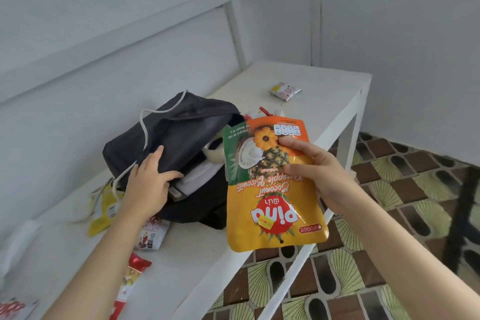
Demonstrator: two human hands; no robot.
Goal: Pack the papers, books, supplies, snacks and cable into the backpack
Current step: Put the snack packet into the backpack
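The right hand holds an orange and yellow biscuit pouch in the air over the front edge of the white table, just to the right of the dark backpack. The pouch hangs upside down with its printed face toward the camera. The thumb presses on that face near the pineapple picture and a second fingertip shows at the pouch's right edge, while the other fingers curl out of sight behind it. The pouch's upper left corner overlaps the backpack's open mouth in this view; whether it touches the bag cannot be told. The left hand grips the backpack's top flap, with fingers spread on the dark fabric and the thumb lying along the flap's lower edge. White papers show in the gap below that edge. A white cord loops over the bag. A small snack packet lies well apart at the far end of the table. Near the left forearm lie a yellow packet, a red-and-white packet and a red wrapper.
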